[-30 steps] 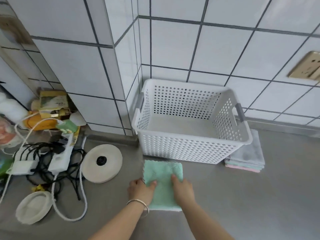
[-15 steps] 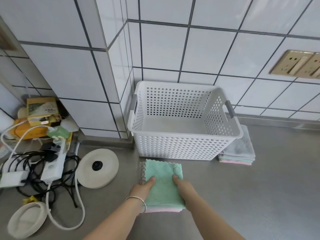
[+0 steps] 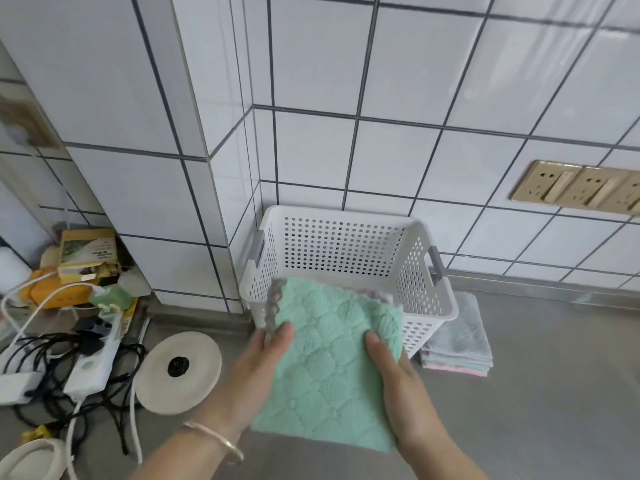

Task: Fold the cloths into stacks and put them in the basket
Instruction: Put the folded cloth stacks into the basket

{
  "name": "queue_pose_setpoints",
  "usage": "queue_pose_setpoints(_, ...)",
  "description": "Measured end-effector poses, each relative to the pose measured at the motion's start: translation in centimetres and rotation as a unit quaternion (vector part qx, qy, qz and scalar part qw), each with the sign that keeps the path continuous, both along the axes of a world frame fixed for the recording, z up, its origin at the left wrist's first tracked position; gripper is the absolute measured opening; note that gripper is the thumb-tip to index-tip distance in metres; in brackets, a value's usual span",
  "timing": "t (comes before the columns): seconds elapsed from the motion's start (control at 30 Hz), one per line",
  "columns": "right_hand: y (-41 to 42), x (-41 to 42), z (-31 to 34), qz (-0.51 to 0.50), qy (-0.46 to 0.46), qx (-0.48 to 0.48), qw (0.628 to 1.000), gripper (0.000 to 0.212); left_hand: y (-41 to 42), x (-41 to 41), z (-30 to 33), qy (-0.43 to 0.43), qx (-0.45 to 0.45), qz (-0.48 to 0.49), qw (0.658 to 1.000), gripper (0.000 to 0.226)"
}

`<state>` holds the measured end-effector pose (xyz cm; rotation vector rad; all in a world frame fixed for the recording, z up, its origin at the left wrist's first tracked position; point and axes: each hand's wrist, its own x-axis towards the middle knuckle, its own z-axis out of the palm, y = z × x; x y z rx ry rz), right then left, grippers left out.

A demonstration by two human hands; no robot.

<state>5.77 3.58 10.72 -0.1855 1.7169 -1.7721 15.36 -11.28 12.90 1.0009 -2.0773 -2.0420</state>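
A stack of folded cloths point(image 3: 329, 362), mint green on top with a grey edge showing at its far left corner, is held up off the counter. My left hand point(image 3: 258, 372) grips its left side with the thumb on top. My right hand point(image 3: 401, 382) grips its right side the same way. The stack hangs just in front of the white perforated basket point(image 3: 349, 247), whose visible inside holds nothing and which stands against the tiled wall. A second folded stack point(image 3: 457, 337), grey over green and pink, lies on the counter to the right of the basket.
A round white kettle base point(image 3: 178, 370) lies left of my hands. Further left are a white power strip point(image 3: 91, 362) with tangled black and white cables, boxes and packets point(image 3: 88, 258). Gold wall sockets point(image 3: 575, 187) sit at the right. Grey counter point(image 3: 536, 393) stretches to the right.
Both hands have lifted the cloth stack off the counter and brought it up towards the basket's front rim. The camera has tilted upward.
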Motion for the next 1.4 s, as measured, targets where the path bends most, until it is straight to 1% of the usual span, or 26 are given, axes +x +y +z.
queue_pose_setpoints(0.03, -0.5, -0.9, 1.5, -0.009, 0.019, -0.01, 1.0, 0.042, -0.4, -1.0, 1.2, 0.017, -0.009, 0.005, 1.0, 0.073)
queue_pose_setpoints(0.07, -1.0, -1.9, 2.7, -0.021, 0.035, -0.017, 0.999, 0.035, -0.8, -2.1, 2.3, 0.03, -0.021, 0.007, 0.999, 0.074)
queue_pose_setpoints(0.1, -1.7, -3.1, 3.9, -0.032, 0.051, -0.021, 0.998, 0.032, -1.4, -3.1, 3.2, 0.045, -0.039, 0.014, 0.998, 0.078)
queue_pose_setpoints(0.13, -2.6, -4.4, 4.8, -0.037, 0.065, -0.024, 0.997, 0.035, -2.0, -4.3, 3.9, 0.061, -0.056, 0.025, 0.996, 0.081)
queue_pose_setpoints(0.2, -4.3, -7.0, 6.0, -0.037, 0.075, -0.031, 0.996, 0.048, -3.2, -6.6, 4.9, 0.087, -0.082, 0.043, 0.992, 0.074)
queue_pose_setpoints(0.23, -5.3, -8.3, 6.4, -0.033, 0.07, -0.034, 0.996, 0.057, -4.0, -7.8, 5.3, 0.099, -0.095, 0.044, 0.99, 0.068)
queue_pose_setpoints(0.3, -7.1, -11.4, 6.2, -0.025, 0.048, -0.037, 0.998, 0.074, -5.9, -10.8, 5.4, 0.102, -0.119, 0.04, 0.987, 0.071)
queue_pose_setpoints(0.33, -8.0, -13.1, 5.9, -0.017, 0.031, -0.046, 0.998, 0.073, -6.9, -12.3, 5.1, 0.095, -0.13, 0.041, 0.986, 0.073)
queue_pose_setpoints(0.37, -8.9, -14.8, 5.5, -0.007, 0.007, -0.053, 0.999, 0.067, -7.8, -13.8, 4.7, 0.085, -0.143, 0.046, 0.985, 0.071)
queue_pose_setpoints(0.47, -11.2, -19.4, 2.7, 0.012, -0.074, -0.026, 0.997, 0.036, -9.7, -18.3, 1.7, 0.022, -0.204, 0.076, 0.976, 0.05)
queue_pose_setpoints(0.53, -12.3, -21.6, 0.1, 0.021, -0.125, 0.028, 0.992, 0.029, -10.8, -21.0, -1.4, -0.037, -0.195, 0.07, 0.978, 0.047)
queue_pose_setpoints(0.6, -12.9, -23.3, -2.4, 0.054, -0.155, 0.132, 0.978, 0.026, -11.7, -22.9, -4.1, -0.13, -0.194, 0.034, 0.972, 0.053)
queue_pose_setpoints(0.67, -13.2, -24.2, -4.5, 0.111, -0.182, 0.225, 0.951, 0.029, -12.6, -24.2, -6.5, -0.214, -0.213, -0.017, 0.953, 0.052)
queue_pose_setpoints(0.8, -13.8, -24.8, -8.3, 0.166, -0.266, 0.261, 0.913, 0.045, -13.0, -25.5, -10.1, -0.336, -0.241, -0.129, 0.901, 0.05)
queue_pose_setpoints(0.87, -14.4, -25.2, -9.8, 0.177, -0.275, 0.285, 0.901, 0.047, -13.0, -26.0, -11.8, -0.374, -0.216, -0.129, 0.893, 0.052)
queue_pose_setpoints(0.93, -15.3, -25.7, -10.9, 0.189, -0.271, 0.301, 0.895, 0.047, -13.7, -26.8, -13.8, -0.394, -0.193, -0.094, 0.894, 0.048)
queue_pose_setpoints(0.97, -16.0, -25.9, -11.4, 0.198, -0.267, 0.306, 0.892, 0.047, -13.8, -27.1, -14.2, -0.409, -0.215, -0.107, 0.88, 0.044)
queue_pose_setpoints(1.03, -17.1, -25.9, -11.9, 0.213, -0.263, 0.318, 0.886, 0.048, -13.4, -27.0, -14.4, -0.441, -0.297, -0.206, 0.822, 0.042)
queue_pose_setpoints(1.07, -17.6, -25.8, -12.2, 0.218, -0.268, 0.319, 0.883, 0.049, -13.3, -27.1, -14.3, -0.457, -0.309, -0.195, 0.811, 0.043)
queue_pose_setpoints(1.13, -18.2, -25.7, -12.9, 0.222, -0.274, 0.319, 0.88, 0.051, -13.4, -27.6, -13.6, -0.472, -0.267, -0.118, 0.832, 0.042)
queue_pose_setpoints(1.17, -18.4, -25.6, -13.1, 0.226, -0.273, 0.32, 0.878, 0.051, -13.8, -27.8, -13.3, -0.463, -0.232, -0.088, 0.851, 0.042)
queue_pose_setpoints(1.23, -18.5, -25.6, -13.4, 0.236, -0.265, 0.322, 0.878, 0.051, -14.1, -27.6, -13.8, -0.443, -0.28, -0.143, 0.84, 0.043)
queue_pose_setpoints(1.27, -18.5, -25.6, -13.6, 0.243, -0.259, 0.324, 0.877, 0.051, -14.2, -27.4, -13.9, -0.46, -0.294, -0.179, 0.818, 0.044)
queue_pose_setpoints(1.3, -18.5, -25.5, -13.6, 0.25, -0.251, 0.326, 0.877, 0.05, -14.2, -27.3, -13.8, -0.479, -0.296, -0.18, 0.807, 0.045)
queue_pose_setpoints(1.33, -18.5, -25.4, -13.7, 0.256, -0.24, 0.33, 0.876, 0.048, -14.3, -27.4, -13.8, -0.484, -0.292, -0.178, 0.805, 0.044)
queue_pose_setpoints(1.4, -18.6, -25.2, -13.7, 0.262, -0.219, 0.335, 0.878, 0.05, -14.5, -27.1, -13.5, -0.461, -0.273, -0.143, 0.832, 0.04)
